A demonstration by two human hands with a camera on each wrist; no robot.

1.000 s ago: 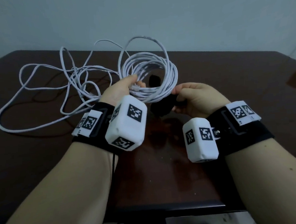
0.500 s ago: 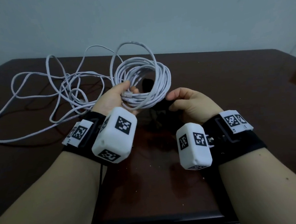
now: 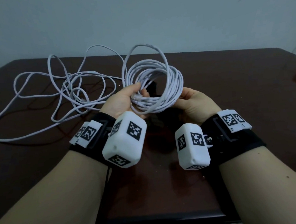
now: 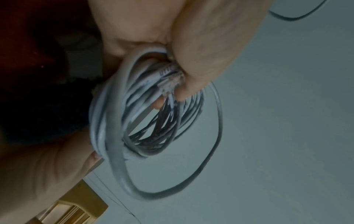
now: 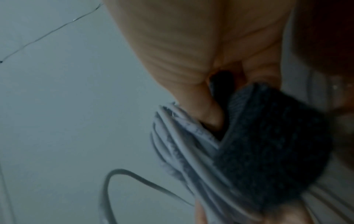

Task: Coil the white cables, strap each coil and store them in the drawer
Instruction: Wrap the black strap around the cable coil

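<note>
A coil of white cable [image 3: 173, 78] is held up above the dark wooden table [image 3: 238, 88]. My left hand [image 3: 139, 93] grips the coil's left side, its fingers pinching the strands together with a clear plug [image 4: 170, 78]. My right hand [image 3: 183, 99] holds the coil's lower right side. There a black strap [image 5: 268, 144] lies around the bundle, with the thumb tucked between strap and cable. One end of the strap [image 3: 152, 87] shows through the middle of the coil. A second white cable [image 3: 63, 93] lies loose and tangled on the table to the left.
The loose cable spreads over the table's left half up to its far edge by the grey wall [image 3: 154, 15]. The table's front edge [image 3: 160, 219] is just below my forearms. A yellowish frame [image 4: 72, 210] shows in the left wrist view.
My right hand has turned and come in closer under the coil's right side, and the dark strap no longer hangs in front of it. The left hand keeps its grip on the coil.
</note>
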